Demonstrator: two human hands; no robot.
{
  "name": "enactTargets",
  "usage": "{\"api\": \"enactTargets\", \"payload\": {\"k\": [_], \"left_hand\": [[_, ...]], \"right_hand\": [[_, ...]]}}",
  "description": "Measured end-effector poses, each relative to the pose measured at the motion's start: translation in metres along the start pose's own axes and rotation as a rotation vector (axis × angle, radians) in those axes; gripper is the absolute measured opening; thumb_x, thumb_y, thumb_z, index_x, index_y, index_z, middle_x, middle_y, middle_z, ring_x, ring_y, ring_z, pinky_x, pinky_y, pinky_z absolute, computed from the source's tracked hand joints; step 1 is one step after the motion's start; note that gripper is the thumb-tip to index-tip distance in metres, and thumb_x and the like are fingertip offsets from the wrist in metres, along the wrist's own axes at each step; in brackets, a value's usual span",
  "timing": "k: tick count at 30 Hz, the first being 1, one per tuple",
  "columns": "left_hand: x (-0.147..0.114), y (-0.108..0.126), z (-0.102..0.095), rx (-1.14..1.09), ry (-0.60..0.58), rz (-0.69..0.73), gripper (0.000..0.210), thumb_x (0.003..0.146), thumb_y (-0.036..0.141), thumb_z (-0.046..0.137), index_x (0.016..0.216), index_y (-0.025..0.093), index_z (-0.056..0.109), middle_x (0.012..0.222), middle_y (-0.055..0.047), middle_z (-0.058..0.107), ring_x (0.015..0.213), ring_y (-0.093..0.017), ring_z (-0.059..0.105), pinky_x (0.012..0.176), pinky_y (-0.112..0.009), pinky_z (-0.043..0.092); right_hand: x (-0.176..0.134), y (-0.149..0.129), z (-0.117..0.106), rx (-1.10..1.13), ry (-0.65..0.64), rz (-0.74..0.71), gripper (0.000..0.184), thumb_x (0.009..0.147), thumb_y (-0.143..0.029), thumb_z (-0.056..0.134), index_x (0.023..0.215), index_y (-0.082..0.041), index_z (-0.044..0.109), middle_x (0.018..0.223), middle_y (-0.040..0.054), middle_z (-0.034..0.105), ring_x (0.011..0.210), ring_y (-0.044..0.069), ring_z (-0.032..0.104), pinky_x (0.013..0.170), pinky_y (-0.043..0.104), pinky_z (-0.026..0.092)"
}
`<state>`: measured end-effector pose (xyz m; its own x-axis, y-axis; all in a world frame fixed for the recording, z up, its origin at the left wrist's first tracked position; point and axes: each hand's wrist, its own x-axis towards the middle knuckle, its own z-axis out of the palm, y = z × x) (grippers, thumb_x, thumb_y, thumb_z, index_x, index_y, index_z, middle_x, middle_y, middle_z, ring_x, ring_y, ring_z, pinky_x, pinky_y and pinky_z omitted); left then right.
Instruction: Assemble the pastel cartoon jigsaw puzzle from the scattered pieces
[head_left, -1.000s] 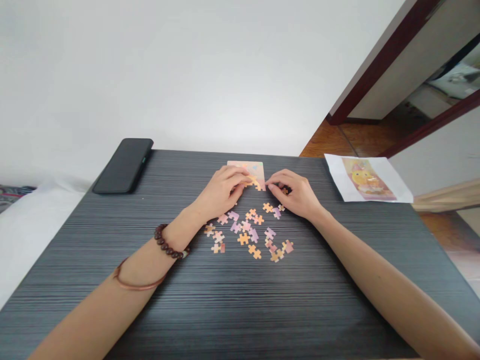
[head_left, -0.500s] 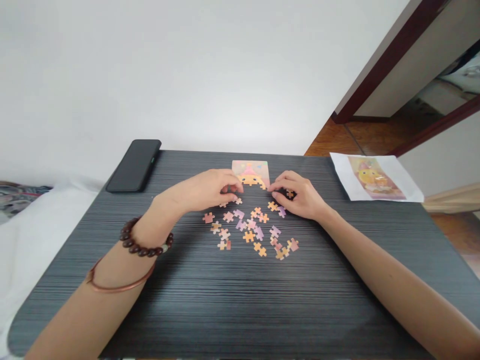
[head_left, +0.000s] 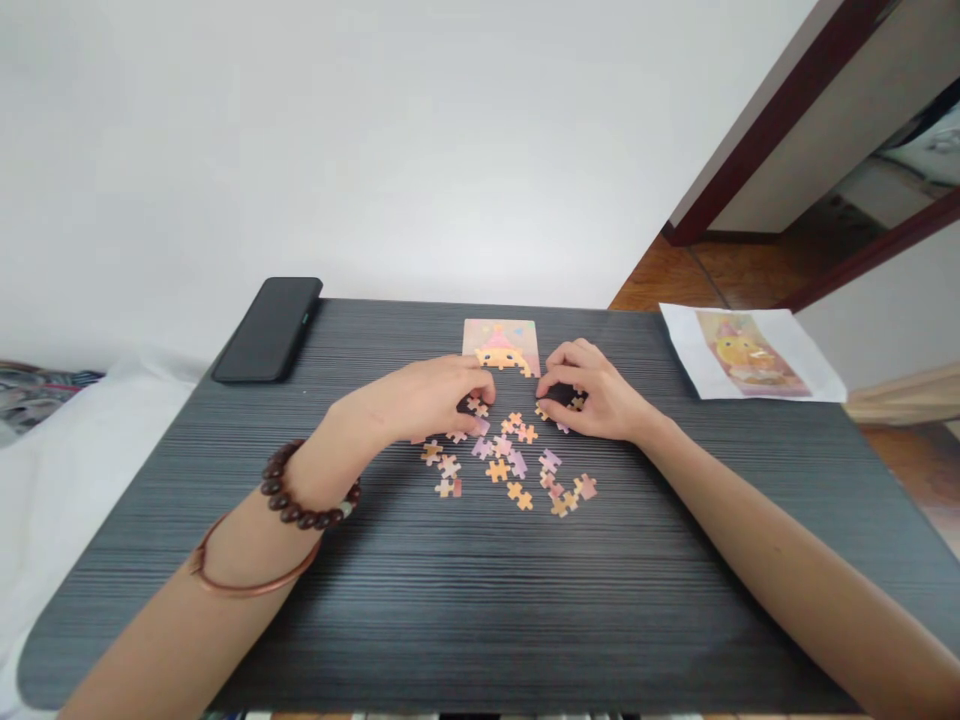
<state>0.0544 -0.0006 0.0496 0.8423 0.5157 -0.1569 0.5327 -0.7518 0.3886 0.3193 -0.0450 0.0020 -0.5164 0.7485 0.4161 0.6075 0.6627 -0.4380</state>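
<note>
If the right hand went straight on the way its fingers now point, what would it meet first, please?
The right hand would probably meet the left hand first, across a strip of tabletop, though their heights are unclear.

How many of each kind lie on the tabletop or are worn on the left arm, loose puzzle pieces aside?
Part-built jigsaw puzzle: 1
Smartphone: 1
Printed picture sheet: 1
Dark beaded bracelet: 1
Copper-coloured bangle: 1
Total: 5
</note>
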Motion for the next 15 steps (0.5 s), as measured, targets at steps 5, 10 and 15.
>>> {"api": "enactTargets", "payload": {"k": [5, 10, 15], "left_hand": [[0.0023, 0.0038, -0.0008, -0.023, -0.008, -0.007, 0.008, 0.088, 0.026, 0.067, 0.094, 0.022, 0.065, 0.1, -0.002, 0.067, 0.086, -0.019, 0.064, 0.073, -0.027, 0.047], [0.0027, 0.0061, -0.0012, -0.026, -0.036, -0.052, 0.012, 0.085, 0.023, 0.071, 0.095, 0.021, 0.064, 0.101, -0.001, 0.067, 0.087, -0.019, 0.064, 0.072, -0.026, 0.045], [0.0031, 0.0065, -0.0011, -0.077, -0.039, -0.068, 0.01, 0.088, 0.024, 0.068, 0.095, 0.021, 0.063, 0.098, 0.001, 0.066, 0.075, -0.015, 0.064, 0.063, -0.025, 0.043]], "right_hand": [[0.0006, -0.0009, 0.0004, -0.025, 0.01, 0.016, 0.006, 0.085, -0.027, 0.07, 0.082, -0.023, 0.068, 0.092, 0.0048, 0.06, 0.087, 0.022, 0.054, 0.083, 0.04, 0.045], [0.0007, -0.0011, 0.0008, -0.027, 0.015, -0.002, 0.007, 0.087, -0.026, 0.07, 0.082, -0.022, 0.066, 0.091, 0.0047, 0.06, 0.087, 0.021, 0.055, 0.083, 0.039, 0.045], [0.0006, -0.001, 0.0009, -0.022, 0.004, -0.006, 0.007, 0.087, -0.026, 0.069, 0.083, -0.022, 0.065, 0.091, 0.0046, 0.061, 0.087, 0.022, 0.056, 0.084, 0.039, 0.045]]}}
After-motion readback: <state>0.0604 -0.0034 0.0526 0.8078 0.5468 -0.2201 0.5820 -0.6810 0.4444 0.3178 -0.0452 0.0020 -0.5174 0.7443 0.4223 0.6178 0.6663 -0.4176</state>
